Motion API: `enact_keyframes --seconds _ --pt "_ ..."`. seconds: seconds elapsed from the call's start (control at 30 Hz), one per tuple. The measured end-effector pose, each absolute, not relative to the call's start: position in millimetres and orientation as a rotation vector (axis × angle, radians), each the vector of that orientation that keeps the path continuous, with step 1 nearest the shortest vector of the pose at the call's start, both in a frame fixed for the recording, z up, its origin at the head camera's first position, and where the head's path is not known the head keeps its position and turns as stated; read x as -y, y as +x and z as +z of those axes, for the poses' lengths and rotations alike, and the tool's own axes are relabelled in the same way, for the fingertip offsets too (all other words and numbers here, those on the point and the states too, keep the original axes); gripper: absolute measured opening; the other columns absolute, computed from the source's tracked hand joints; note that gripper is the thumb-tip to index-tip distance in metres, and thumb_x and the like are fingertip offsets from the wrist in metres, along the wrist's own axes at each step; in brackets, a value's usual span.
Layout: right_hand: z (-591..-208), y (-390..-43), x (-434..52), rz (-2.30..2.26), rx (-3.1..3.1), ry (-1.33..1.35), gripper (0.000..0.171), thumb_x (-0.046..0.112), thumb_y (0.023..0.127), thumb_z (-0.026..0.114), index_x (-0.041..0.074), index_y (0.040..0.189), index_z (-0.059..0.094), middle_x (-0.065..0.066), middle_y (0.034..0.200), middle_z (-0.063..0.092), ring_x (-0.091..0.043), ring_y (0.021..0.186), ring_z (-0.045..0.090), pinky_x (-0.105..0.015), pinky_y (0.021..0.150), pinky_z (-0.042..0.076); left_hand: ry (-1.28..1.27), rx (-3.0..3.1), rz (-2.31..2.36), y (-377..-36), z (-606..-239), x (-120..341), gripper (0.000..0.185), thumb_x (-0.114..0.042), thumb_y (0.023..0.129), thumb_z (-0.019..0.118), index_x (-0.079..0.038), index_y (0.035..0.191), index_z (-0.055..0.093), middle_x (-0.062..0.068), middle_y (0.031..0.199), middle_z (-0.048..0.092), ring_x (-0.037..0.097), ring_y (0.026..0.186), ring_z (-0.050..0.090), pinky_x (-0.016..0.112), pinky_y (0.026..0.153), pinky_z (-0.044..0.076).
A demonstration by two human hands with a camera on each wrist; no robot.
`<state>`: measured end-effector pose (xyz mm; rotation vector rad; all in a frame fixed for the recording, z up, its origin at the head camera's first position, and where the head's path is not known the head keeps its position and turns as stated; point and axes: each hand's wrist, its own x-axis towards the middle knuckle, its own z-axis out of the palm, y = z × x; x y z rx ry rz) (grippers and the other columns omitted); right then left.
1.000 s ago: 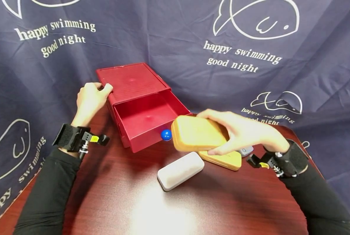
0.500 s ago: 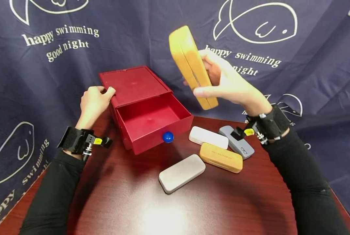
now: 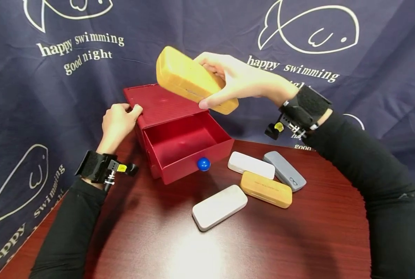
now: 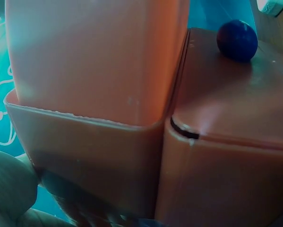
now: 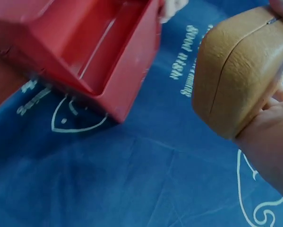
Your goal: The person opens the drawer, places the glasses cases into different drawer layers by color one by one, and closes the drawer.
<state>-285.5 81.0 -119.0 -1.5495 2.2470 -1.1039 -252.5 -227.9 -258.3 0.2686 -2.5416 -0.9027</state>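
My right hand (image 3: pixel 240 77) grips a large yellow glasses case (image 3: pixel 190 77) in the air above the red drawer box (image 3: pixel 158 102), thumb along its near side. In the right wrist view the case's rounded end (image 5: pixel 235 75) shows a seam, and it looks shut. My left hand (image 3: pixel 118 122) holds the box's left upper edge, with the thumb on top and the other fingers partly hidden. The box's drawer is pulled out and bare inside; a blue knob (image 3: pixel 203 164) sits on its front. Part of the left hand (image 4: pixel 11 184) shows beside the box wall in the left wrist view.
Right of the box on the brown table (image 3: pixel 298 240) lie a white case (image 3: pixel 251 165), a grey case (image 3: pixel 285 171) with a glasses mark and a smaller yellow case (image 3: pixel 266 189). An off-white case (image 3: pixel 220 207) lies nearer. Behind hangs a dark blue cloth (image 3: pixel 225 27).
My right hand has lifted the large yellow case from beside the knob, then carried it left over the box, turning it from steep to flatter. The left hand stays on the box edge.
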Motion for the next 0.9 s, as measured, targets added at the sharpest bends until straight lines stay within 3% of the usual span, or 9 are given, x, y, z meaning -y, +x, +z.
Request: enact_keyframes --seconds 0.2,0.4,0.7,0.9 --pt "-115.9 -285.7 -71.3 -0.665 -2.343 -1.513 0.058 0.02 0.074 0.089 0.013 0.124 0.06 -0.006 0.1 0.067 -0.02 0.092 0.061 -0.03 0.084 0.048 0.257 2.543 -0.898 -253.8 -259.2 226.9 0.038 -0.037 0.093 0.048 -0.01 0.068 0.054 0.016 0.069 0.054 0.04 0.077 0.055 0.041 0.064 0.035" --pt "-118.5 -282.7 -62.2 -0.361 -2.332 -1.474 0.056 0.03 0.075 0.089 0.015 0.122 0.063 -0.002 0.106 0.065 -0.016 0.098 0.059 -0.03 0.088 0.046 0.266 2.55 -0.898 -253.6 -257.6 227.9 0.038 -0.037 0.093 0.048 -0.011 0.067 0.052 0.008 0.062 0.048 0.038 0.076 0.053 0.041 0.063 0.034" --pt "-120.7 -283.2 -45.3 -0.1 -2.29 -1.351 0.051 0.033 0.075 0.087 0.014 0.116 0.064 -0.001 0.106 0.067 -0.017 0.099 0.061 -0.032 0.09 0.048 0.261 2.548 -0.902 -252.8 -258.7 228.2 0.038 -0.037 0.094 0.048 -0.011 0.067 0.052 0.007 0.061 0.047 0.037 0.074 0.053 0.04 0.063 0.034" --pt "-119.2 -284.0 -36.9 0.079 -2.312 -1.288 0.048 0.037 0.076 0.085 0.013 0.113 0.065 0.0 0.103 0.067 -0.016 0.094 0.062 -0.03 0.087 0.048 0.257 2.545 -0.895 -252.6 -257.2 227.2 0.038 -0.037 0.094 0.049 -0.01 0.067 0.053 0.015 0.067 0.053 0.04 0.077 0.055 0.041 0.064 0.035"
